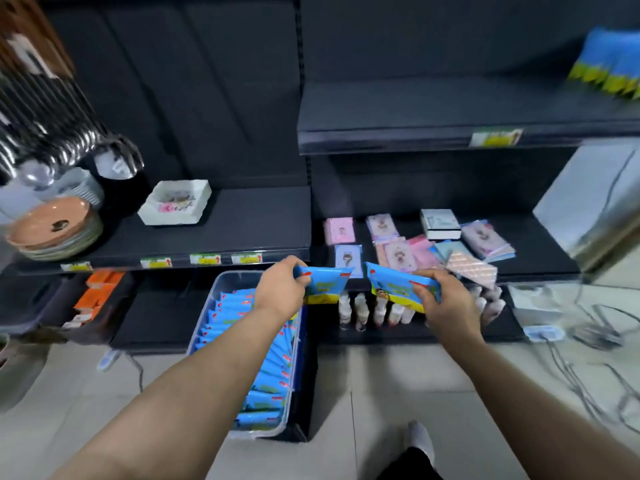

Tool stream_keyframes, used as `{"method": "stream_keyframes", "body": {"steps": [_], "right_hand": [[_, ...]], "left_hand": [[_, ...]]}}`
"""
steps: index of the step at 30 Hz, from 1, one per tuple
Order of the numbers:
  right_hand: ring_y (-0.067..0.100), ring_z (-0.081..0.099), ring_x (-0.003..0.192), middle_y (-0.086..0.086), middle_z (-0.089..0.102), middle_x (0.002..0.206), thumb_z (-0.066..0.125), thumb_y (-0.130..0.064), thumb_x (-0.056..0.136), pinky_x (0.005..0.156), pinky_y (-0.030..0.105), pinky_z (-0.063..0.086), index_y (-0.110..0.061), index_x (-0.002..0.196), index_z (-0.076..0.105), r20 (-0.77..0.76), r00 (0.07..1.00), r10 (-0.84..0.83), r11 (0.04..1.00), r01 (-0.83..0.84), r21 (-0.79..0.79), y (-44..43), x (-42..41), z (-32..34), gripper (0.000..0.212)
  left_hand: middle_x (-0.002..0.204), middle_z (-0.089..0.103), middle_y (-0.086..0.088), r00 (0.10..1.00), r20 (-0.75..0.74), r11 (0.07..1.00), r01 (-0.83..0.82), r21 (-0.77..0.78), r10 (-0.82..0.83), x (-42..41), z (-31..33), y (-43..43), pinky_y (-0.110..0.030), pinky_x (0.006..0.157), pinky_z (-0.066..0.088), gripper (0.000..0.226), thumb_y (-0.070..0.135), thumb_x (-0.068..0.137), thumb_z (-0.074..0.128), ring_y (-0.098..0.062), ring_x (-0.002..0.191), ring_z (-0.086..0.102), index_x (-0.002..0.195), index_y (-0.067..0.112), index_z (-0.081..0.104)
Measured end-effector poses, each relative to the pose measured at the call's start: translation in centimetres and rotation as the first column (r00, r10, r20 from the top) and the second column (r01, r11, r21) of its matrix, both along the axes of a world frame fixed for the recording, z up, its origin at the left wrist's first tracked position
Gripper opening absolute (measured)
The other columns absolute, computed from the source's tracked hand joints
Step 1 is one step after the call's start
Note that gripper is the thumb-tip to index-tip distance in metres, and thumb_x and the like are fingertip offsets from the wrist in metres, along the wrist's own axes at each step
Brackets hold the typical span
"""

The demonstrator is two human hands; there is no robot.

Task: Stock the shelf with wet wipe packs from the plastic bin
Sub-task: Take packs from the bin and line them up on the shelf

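My left hand (282,287) grips a blue and yellow wet wipe pack (329,284) above the far end of the clear plastic bin (228,282). My right hand (446,303) grips a second wet wipe pack (394,287) in front of the low right shelf. The bin stands on the floor and holds several rows of the same blue packs (266,382). More blue and yellow packs (609,67) stand on the upper right shelf (398,133), blurred at the frame's edge.
The middle right shelf (540,261) carries pink and blue tissue packets (398,254) and a white box (440,223). Small bottles (360,311) stand below. Plates (52,233) and a white dish (176,206) sit on the left shelf. Wire hangers (595,327) lie on the floor at right.
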State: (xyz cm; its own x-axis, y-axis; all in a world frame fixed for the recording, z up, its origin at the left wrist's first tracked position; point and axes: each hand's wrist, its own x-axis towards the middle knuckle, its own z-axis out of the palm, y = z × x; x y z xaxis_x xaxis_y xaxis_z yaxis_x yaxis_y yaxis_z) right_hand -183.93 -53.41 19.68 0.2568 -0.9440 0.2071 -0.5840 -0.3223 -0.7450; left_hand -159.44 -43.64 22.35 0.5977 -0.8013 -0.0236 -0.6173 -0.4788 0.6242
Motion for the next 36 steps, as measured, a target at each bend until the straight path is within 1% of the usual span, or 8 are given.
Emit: {"method": "stream_keyframes", "body": {"steps": [3,6,11,16,20,23,27,36], "right_hand": [[0.015,0.058,0.088,-0.007,0.062,0.096,0.065,-0.020,0.087,0.077,0.027,0.041,-0.021,0.107,0.066,0.062,0.995,-0.082,0.996,0.081,0.021,-0.8,-2.9,1.5,0.019],[0.011,0.053,0.075,-0.007,0.062,0.092,0.065,-0.023,0.088,0.072,0.027,0.041,-0.027,0.105,0.064,0.129,0.979,-0.161,0.987,0.159,0.025,-1.9,-6.3,3.4,0.018],[0.015,0.055,0.081,-0.009,0.062,0.087,0.065,-0.022,0.088,0.071,0.029,0.042,-0.026,0.104,0.064,0.201,0.940,-0.275,0.958,0.285,-0.020,-5.5,-13.2,5.5,0.017],[0.017,0.059,0.079,-0.009,0.063,0.086,0.065,-0.021,0.087,0.073,0.030,0.046,-0.027,0.104,0.064,0.251,0.901,-0.353,0.927,0.373,-0.035,-10.7,-20.8,6.7,0.018],[0.024,0.059,0.081,-0.001,0.064,0.087,0.064,-0.025,0.088,0.076,0.036,0.049,-0.031,0.107,0.062,0.305,0.846,-0.437,0.884,0.466,-0.026,-15.2,-26.9,7.8,0.019],[0.024,0.060,0.082,-0.002,0.062,0.087,0.063,-0.027,0.088,0.076,0.037,0.048,-0.032,0.105,0.060,0.324,0.817,-0.477,0.861,0.509,-0.017,-18.9,-31.4,9.4,0.018],[0.019,0.056,0.080,-0.003,0.061,0.089,0.062,-0.026,0.089,0.072,0.030,0.042,-0.031,0.104,0.060,0.330,0.824,-0.460,0.866,0.498,-0.036,-23.0,-35.9,12.0,0.015],[0.017,0.063,0.087,-0.007,0.065,0.092,0.066,-0.024,0.086,0.076,0.039,0.054,-0.036,0.095,0.061,0.540,0.760,-0.363,0.897,0.442,-0.019,-32.7,-40.1,14.8,0.016]], "left_hand": [[0.089,0.058,0.004,0.999,0.000,0.997,0.053,-0.059,-0.053,-2.6,1.3,-2.4,-0.026,0.069,0.036,0.013,0.020,0.088,0.062,-0.018,0.083,0.052,0.101,0.018,0.062],[0.089,0.061,0.000,0.994,0.008,0.991,0.110,-0.083,-0.109,-5.7,2.4,-5.4,-0.031,0.071,0.044,0.012,0.022,0.088,0.062,-0.024,0.087,0.058,0.099,0.016,0.061],[0.087,0.057,0.003,0.986,0.025,0.975,0.166,-0.147,-0.164,-12.2,4.6,-11.7,-0.029,0.067,0.043,0.008,0.022,0.091,0.060,-0.018,0.080,0.054,0.098,0.019,0.058],[0.093,0.060,0.003,0.984,0.025,0.958,0.178,-0.223,-0.177,-19.9,6.7,-18.6,-0.030,0.070,0.047,0.010,0.022,0.091,0.061,-0.017,0.084,0.057,0.101,0.020,0.060],[0.093,0.060,0.005,0.978,0.042,0.930,0.206,-0.304,-0.202,-25.9,8.9,-24.3,-0.026,0.070,0.040,0.010,0.021,0.091,0.060,-0.014,0.084,0.054,0.102,0.020,0.061],[0.095,0.061,0.003,0.981,0.037,0.889,0.188,-0.417,-0.190,-30.0,11.3,-28.6,-0.025,0.073,0.038,0.009,0.020,0.091,0.060,-0.015,0.087,0.054,0.100,0.020,0.061],[0.098,0.062,0.002,0.983,-0.040,0.843,0.131,-0.522,-0.178,-34.6,14.0,-33.5,-0.036,0.081,0.052,0.005,0.022,0.093,0.059,-0.019,0.093,0.060,0.098,0.022,0.058],[0.097,0.054,0.007,0.990,-0.030,0.840,0.101,-0.533,-0.138,-40.2,18.6,-45.2,-0.041,0.086,0.052,0.011,0.023,0.095,0.054,-0.018,0.097,0.059,0.103,0.024,0.061]]}}
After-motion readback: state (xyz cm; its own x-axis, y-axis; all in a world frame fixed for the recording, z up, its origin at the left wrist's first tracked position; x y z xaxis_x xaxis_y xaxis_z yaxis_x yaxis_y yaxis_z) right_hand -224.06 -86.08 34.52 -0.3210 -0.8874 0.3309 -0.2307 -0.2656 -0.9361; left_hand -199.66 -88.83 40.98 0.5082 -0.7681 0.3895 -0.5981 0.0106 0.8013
